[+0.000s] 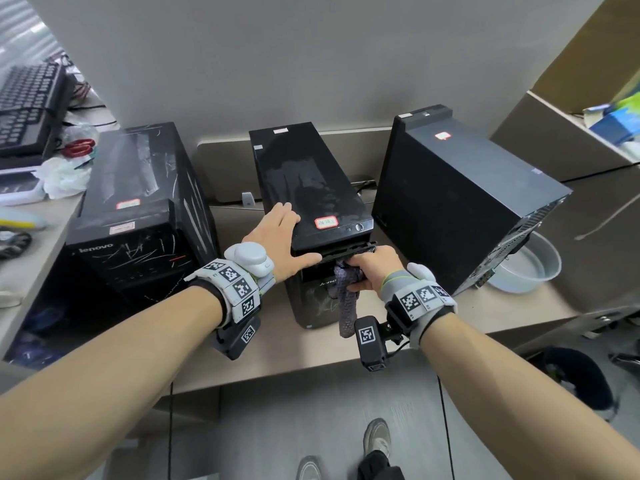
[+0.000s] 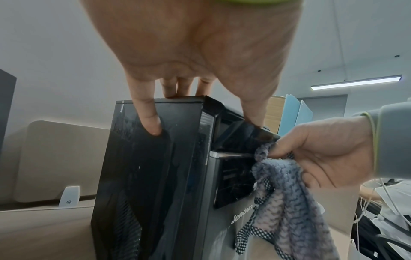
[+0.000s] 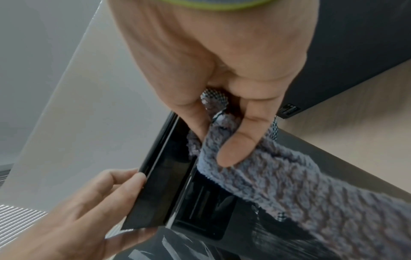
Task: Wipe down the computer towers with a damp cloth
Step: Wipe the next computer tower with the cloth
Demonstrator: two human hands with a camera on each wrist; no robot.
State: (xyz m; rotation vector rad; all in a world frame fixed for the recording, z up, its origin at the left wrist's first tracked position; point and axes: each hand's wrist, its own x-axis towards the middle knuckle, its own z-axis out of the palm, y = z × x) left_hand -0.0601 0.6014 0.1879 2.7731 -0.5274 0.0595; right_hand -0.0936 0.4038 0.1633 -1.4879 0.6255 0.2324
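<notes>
The right hand (image 1: 375, 268) had its fingers (image 3: 235, 151) and thumb curled round a bunched grey-blue cloth (image 1: 346, 299), pinching it against the upper front of the middle tower (image 1: 308, 188), just under that tower's top front edge; the rest of the cloth hung down over the tower's front. The left hand (image 1: 280, 244) lay on the same tower's front left corner, fingers (image 2: 151, 121) straight and spread over the top and side, thumb across the front.

The middle tower's front read "Lenovo", clearest in the left wrist view, and a red-edged sticker (image 1: 326, 222) on its top carried handwriting too small to read. The tower left of it (image 1: 138, 209), scratched all over, also said "lenovo" on its front and bore two small labels I could not read. The tower right of it (image 1: 460, 202) had a red-edged tag on top.

Only the head view showed all three towers on the surface (image 1: 311, 351), a pale basin (image 1: 530, 268) beyond the right tower, and keyboards (image 1: 27, 105) far left of the middle tower. The left wrist view showed the cloth's checked border (image 2: 246, 234). The right wrist view showed the open recess in the middle tower's front beside the cloth.
</notes>
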